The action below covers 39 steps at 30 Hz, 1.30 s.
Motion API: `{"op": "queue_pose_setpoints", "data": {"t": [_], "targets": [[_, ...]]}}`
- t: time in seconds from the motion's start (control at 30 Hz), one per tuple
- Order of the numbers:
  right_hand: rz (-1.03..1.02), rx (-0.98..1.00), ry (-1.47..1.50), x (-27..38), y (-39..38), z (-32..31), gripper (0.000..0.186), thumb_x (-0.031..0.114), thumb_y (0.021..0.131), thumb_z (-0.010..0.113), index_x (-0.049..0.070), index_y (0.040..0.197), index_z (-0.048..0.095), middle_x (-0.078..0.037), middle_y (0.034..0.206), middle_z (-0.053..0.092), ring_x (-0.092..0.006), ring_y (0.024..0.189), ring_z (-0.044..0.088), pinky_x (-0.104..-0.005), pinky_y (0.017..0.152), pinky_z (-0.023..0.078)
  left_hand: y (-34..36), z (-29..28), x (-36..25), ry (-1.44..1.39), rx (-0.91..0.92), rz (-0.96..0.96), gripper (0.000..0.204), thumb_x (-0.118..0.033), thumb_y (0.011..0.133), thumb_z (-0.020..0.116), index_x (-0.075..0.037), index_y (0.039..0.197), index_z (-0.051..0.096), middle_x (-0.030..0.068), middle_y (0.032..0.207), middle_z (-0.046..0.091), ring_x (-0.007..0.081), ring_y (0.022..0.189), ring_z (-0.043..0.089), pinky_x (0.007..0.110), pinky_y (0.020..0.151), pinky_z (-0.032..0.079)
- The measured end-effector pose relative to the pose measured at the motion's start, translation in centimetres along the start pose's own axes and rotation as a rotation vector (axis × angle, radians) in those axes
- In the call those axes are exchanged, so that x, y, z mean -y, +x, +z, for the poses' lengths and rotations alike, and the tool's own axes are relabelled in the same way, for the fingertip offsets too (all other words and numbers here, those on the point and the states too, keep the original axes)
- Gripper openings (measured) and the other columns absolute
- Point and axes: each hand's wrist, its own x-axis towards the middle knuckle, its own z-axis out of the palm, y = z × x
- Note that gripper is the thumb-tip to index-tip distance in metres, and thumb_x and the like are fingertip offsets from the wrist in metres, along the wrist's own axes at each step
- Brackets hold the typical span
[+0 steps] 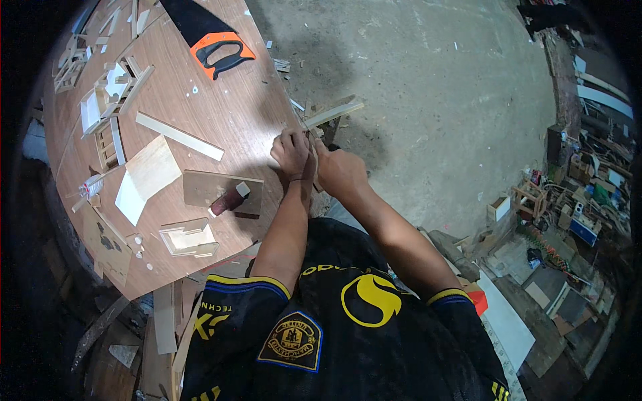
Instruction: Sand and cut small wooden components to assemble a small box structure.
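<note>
At the right edge of the wooden table [237, 107], my left hand [291, 154] has its fingers curled over the top. Close beside it, my right hand [340, 170] is closed, its fingertips at the edge. A pale wood strip [341, 109] sticks out past both hands over the floor; a thin dark line runs between them, too small to identify, and my fingers hide what they hold. Left of my hands lie another wood strip [179, 136] and a board [200, 184] with a dark red cylindrical object [227, 200] on it. A handsaw [221, 53] with an orange-and-black handle lies farther up.
On the table's left are wooden assemblies [100, 107], bent pale panels [150, 170], a small open box [187, 237] and a plastic bottle [90, 188]. The concrete floor [435, 100] stretches right toward piled scrap and timber [585, 174]. Boards [164, 317] stand below the table's near edge.
</note>
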Motion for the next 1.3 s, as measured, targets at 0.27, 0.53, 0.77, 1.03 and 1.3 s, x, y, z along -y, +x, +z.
{"op": "queue_pose_setpoints", "data": {"t": [0.27, 0.53, 0.77, 1.03, 1.3], "targets": [[-0.033, 0.021, 0.021, 0.0, 0.4, -0.9, 0.048, 0.016, 0.087, 0.047, 0.005, 0.133, 0.048, -0.023, 0.081, 0.068, -0.0414, 0.076, 0.068, -0.0514, 0.068, 0.054, 0.1, 1.7, 1.5, -0.017, 0.014, 0.037, 0.014, -0.018, 0.084, 0.063, -0.013, 0.096, 0.062, 0.0047, 0.105, 0.053, 0.029, 0.102, 0.05, 0.046, 0.084, 0.04], [-0.02, 0.022, 0.051, 0.1, 0.5, -0.8, 0.052, 0.022, 0.088, 0.048, 0.006, 0.138, 0.044, -0.024, 0.084, 0.068, -0.0415, 0.08, 0.067, -0.0523, 0.069, 0.053, 0.6, 0.5, -0.1, -0.061, 0.043, -0.058, 0.018, -0.018, 0.082, 0.064, -0.01, 0.098, 0.062, 0.009, 0.113, 0.054, 0.0319, 0.105, 0.051, 0.048, 0.086, 0.039], [-0.038, 0.005, 0.062, -0.1, 0.8, -0.6, 0.052, 0.019, 0.088, 0.045, 0.005, 0.138, 0.043, -0.024, 0.085, 0.068, -0.0423, 0.08, 0.067, -0.0524, 0.07, 0.053, 0.4, 1.4, 0.4, -0.017, -0.012, -0.057, 0.024, -0.021, 0.08, 0.062, -0.008, 0.1, 0.059, 0.0115, 0.114, 0.055, 0.0346, 0.103, 0.052, 0.049, 0.084, 0.038], [-0.032, 0.013, -0.009, 1.2, 0.6, 0.1, 0.052, 0.016, 0.087, 0.048, 0.002, 0.137, 0.043, -0.024, 0.083, 0.068, -0.0405, 0.078, 0.068, -0.0506, 0.067, 0.054, 0.4, 1.1, 0.8, 0.051, 0.005, -0.006, 0.025, -0.027, 0.08, 0.068, -0.014, 0.099, 0.058, 0.008, 0.109, 0.055, 0.0318, 0.097, 0.055, 0.047, 0.077, 0.044], [0.04, 0.03, 0.027, 0.9, 1.9, -0.1, 0.054, 0.017, 0.089, 0.045, 0.005, 0.141, 0.042, -0.025, 0.084, 0.068, -0.041, 0.079, 0.068, -0.0502, 0.068, 0.054, 1.1, 0.0, 0.4, 0.2, 0.009, 0.025, 0.02, -0.031, 0.08, 0.064, -0.016, 0.093, 0.058, 0.0031, 0.1, 0.056, 0.0257, 0.09, 0.058, 0.045, 0.063, 0.047]]}}
